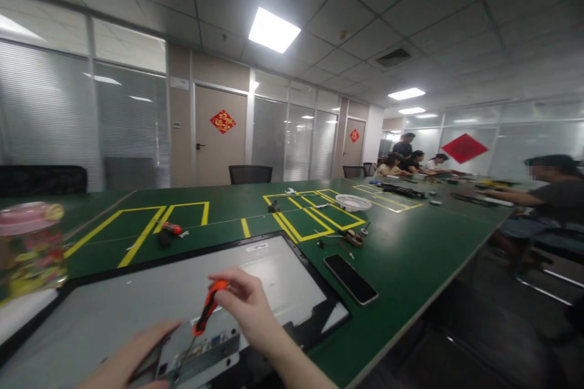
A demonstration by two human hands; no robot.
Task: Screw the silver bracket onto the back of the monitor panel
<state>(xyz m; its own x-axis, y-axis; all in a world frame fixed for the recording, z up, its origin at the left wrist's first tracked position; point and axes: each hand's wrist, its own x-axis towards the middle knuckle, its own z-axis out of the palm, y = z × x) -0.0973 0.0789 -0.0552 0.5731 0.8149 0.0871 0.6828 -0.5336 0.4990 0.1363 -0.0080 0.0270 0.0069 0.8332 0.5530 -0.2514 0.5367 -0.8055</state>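
Observation:
My right hand (pixel 244 301) is closed round the orange and black handle of a screwdriver (pixel 210 307). Its thin shaft points down at a metal bracket with ports (pixel 205 352), which lies over the near part of a large flat panel (pixel 269 267) with a black frame. At the bracket's left side is my left hand (pixel 141 355), fingers stretched along its edge and the thumb low at the frame's bottom. Whether the left fingers grip the bracket is not clear.
A phone (pixel 350 279) lies right of the panel, and a pink-lidded jar (pixel 30 249) stands at the left. Beyond are a red-handled tool (pixel 172 228), small parts (pixel 353 237) and a white dish (pixel 353 202). Several people sit farther along the green table (pixel 410 255).

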